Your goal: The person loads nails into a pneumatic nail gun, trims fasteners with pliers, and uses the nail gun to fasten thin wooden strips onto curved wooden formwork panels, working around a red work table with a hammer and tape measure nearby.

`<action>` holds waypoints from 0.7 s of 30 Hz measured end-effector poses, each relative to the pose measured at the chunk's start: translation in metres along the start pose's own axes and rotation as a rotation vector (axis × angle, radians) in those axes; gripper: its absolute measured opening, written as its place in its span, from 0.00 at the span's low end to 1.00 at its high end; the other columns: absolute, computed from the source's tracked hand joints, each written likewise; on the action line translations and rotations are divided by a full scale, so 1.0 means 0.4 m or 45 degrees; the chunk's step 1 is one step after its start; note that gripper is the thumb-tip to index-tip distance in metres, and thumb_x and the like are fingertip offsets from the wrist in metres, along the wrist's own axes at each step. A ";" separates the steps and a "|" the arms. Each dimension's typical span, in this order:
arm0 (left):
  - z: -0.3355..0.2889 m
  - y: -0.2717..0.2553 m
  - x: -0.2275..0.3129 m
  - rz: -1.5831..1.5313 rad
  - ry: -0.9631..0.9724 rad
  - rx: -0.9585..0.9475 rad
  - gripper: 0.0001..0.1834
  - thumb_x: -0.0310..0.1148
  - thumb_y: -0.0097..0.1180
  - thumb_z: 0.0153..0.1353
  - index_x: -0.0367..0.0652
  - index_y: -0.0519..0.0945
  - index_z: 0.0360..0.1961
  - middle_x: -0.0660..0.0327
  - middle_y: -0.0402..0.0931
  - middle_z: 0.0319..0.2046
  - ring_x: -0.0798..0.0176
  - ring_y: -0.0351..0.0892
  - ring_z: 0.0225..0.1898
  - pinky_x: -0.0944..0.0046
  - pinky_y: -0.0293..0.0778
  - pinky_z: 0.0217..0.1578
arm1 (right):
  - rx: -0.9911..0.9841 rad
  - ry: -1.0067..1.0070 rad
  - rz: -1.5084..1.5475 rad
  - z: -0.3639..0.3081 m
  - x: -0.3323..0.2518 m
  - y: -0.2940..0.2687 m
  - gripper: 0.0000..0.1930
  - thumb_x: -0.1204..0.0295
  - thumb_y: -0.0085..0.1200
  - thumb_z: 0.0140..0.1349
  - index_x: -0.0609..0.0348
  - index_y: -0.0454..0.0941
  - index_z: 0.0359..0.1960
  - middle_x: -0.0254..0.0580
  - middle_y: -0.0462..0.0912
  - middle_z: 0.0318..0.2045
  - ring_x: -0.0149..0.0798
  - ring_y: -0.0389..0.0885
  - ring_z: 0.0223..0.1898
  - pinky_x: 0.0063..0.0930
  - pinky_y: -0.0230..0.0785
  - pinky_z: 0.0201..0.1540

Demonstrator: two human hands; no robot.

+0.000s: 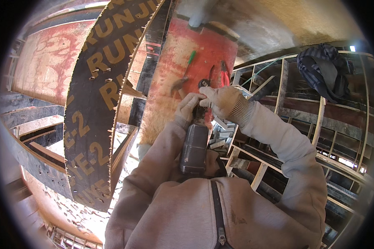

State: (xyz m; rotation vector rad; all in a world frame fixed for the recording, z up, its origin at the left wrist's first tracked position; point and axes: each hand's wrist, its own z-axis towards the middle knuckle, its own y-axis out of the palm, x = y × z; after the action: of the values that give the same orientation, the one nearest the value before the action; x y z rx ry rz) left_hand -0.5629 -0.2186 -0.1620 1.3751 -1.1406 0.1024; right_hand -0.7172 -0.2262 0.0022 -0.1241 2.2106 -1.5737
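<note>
Both my hands wear pale work gloves and meet over a red-stained board. My left hand has its fingers bent and closed, their tips against the right hand. Beside it my right hand is curled in a pinch. What lies between the fingertips is too small and covered to make out. A small round black thing shows just beyond the right fingers. Farther off on the board lie a hammer with a green-ended handle and a red-handled pair of pliers. A dark rounded case sits before my chest, below the hands.
A tall, curved dark plywood panel with rough edges rises at the left. Timber framing with open gaps fills the right side. Dark striped cloth hangs over it. Wood scraps lie below my right wrist.
</note>
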 end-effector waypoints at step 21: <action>-0.031 -0.003 0.009 0.083 -0.074 -0.118 0.10 0.31 0.59 0.71 0.42 0.81 0.51 0.63 0.79 0.51 0.69 0.79 0.49 0.67 0.77 0.49 | -0.293 1.002 1.829 -0.018 -0.041 -0.004 0.26 0.51 0.49 0.75 0.67 0.79 0.38 0.47 0.82 0.18 0.40 0.84 0.18 0.29 0.79 0.20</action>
State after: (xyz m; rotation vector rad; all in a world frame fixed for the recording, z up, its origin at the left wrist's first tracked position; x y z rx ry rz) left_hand -0.5533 -0.2109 -0.1577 1.2663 -1.2242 0.0560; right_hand -0.7052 -0.2153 0.0101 1.8094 1.9318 -0.5051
